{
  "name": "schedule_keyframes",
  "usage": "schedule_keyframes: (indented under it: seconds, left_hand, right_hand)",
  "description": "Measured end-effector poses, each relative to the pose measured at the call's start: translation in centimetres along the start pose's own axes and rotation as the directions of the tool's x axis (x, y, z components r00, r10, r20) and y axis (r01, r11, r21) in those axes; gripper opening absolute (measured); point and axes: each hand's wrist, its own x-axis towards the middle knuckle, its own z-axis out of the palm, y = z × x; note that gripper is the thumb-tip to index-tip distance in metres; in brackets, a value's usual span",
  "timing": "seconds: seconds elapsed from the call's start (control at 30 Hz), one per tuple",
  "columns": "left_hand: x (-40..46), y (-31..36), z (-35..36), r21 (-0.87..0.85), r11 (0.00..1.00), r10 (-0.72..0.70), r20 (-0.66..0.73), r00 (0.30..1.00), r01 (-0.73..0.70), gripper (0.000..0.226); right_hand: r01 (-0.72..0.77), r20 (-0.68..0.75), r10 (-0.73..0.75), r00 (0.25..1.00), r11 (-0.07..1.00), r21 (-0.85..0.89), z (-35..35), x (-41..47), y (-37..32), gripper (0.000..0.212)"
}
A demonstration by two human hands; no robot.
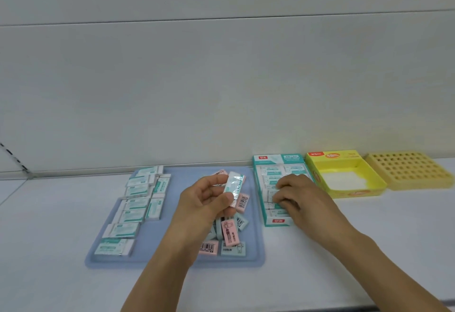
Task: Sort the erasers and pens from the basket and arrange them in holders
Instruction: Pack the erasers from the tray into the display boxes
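My left hand (209, 201) pinches a white-and-teal eraser (234, 184) between thumb and fingertips, held up above the blue tray (172, 260). My right hand (299, 199) rests in the teal box (278, 159) just right of the tray, fingers curled down onto the erasers packed there; whether it grips one or only presses them I cannot tell.

The risk I see is in that box. The rows look tight, and if my right fingers shove sideways while making room, the packed erasers could tip or ride up over each other, so the one in my left hand would not seat flat.

The wrapper looks slick, and a light pinch could let it slip into the pink and blue erasers (230, 234) below. Those probably belong in the yellow box (344, 189) further right, and that mix-up is easy.
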Motion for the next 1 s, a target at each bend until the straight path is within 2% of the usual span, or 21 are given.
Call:
schedule_keyframes:
  seconds: [0.13,0.3,0.4,0.5,0.53,0.6,0.63,0.7,0.77,0.8,0.87,0.9,0.97,1.0]
  left_hand:
    - [0.1,-0.2,0.1,-0.029,1.0,0.0,0.009,1.0,0.0,0.03]
    - [0.1,-0.4,0.3,-0.069,0.998,-0.009,-0.006,1.0,0.009,0.031]
    - [0.1,-0.5,0.6,-0.085,0.996,-0.006,-0.001,1.0,0.006,0.031]
    - [0.2,-0.6,1.0,-0.063,0.998,-0.007,0.009,1.0,0.008,0.034]
    - [0.2,-0.7,1.1,-0.05,0.999,-0.006,0.014,1.0,0.006,0.035]
    - [0.2,-0.6,1.3,-0.033,0.999,-0.005,0.019,1.0,0.006,0.035]
    - [0.3,-0.5,1.5,-0.017,1.0,-0.008,0.02,1.0,0.008,0.034]
    - [0.6,-0.2,2.0,0.019,0.999,-0.027,0.047,0.999,0.026,0.029]
    - [0.8,0.2,2.9,-0.043,0.996,-0.067,0.145,0.987,0.074,0.024]
    - [1.0,0.5,3.4,-0.104,0.988,-0.09,0.205,0.975,0.113,0.022]
    - [1.3,1.0,4.0,-0.137,0.978,-0.116,0.265,0.957,0.156,0.024]
    - [1.6,1.2,4.1,-0.066,0.99,-0.106,0.249,0.963,0.127,0.024]
    - [2.3,1.3,4.1,0.222,0.975,-0.021,0.18,0.983,-0.019,0.021]
    - [2.5,1.3,4.2,0.381,0.919,0.038,0.162,0.986,-0.098,0.02]
  right_hand:
    - [-0.014,0.019,0.013,1.0,0.999,0.038,-0.4,-0.2,0.4,0.033]
    - [0.023,0.082,-0.024,0.996,1.0,0.009,-1.0,-0.2,0.7,0.024]
    - [0.007,0.133,-0.015,0.991,0.998,0.057,-1.1,0.0,0.6,0.028]
    - [0.016,0.174,-0.014,0.985,1.0,-0.01,-1.1,0.3,0.3,0.03]
    - [0.005,0.146,0.002,0.989,0.999,-0.048,-1.2,0.2,0.1,0.029]
    - [-0.004,-0.044,0.001,0.999,0.998,-0.062,-1.5,-0.1,-0.6,0.034]
    - [0.018,-0.138,-0.022,0.99,0.999,-0.029,-1.8,-0.3,-1.0,0.041]
    - [0.188,-0.221,-0.199,0.955,0.98,-0.069,-2.5,-0.2,-1.6,0.051]
    - [0.359,-0.204,-0.384,0.901,0.922,-0.148,-3.1,0.2,-1.8,0.034]
    - [0.405,-0.213,-0.43,0.877,0.901,-0.154,-3.4,0.4,-1.7,0.023]
    - [0.373,-0.253,-0.381,0.889,0.924,-0.084,-4.0,0.2,-0.8,0.018]
    - [0.298,-0.266,-0.294,0.918,0.954,-0.029,-4.3,0.0,-0.2,0.019]
    - [0.106,-0.218,-0.092,0.971,0.993,0.053,-4.9,-0.6,1.4,0.017]
    - [0.032,-0.154,-0.024,0.988,0.998,0.053,-5.0,-0.8,2.2,0.016]
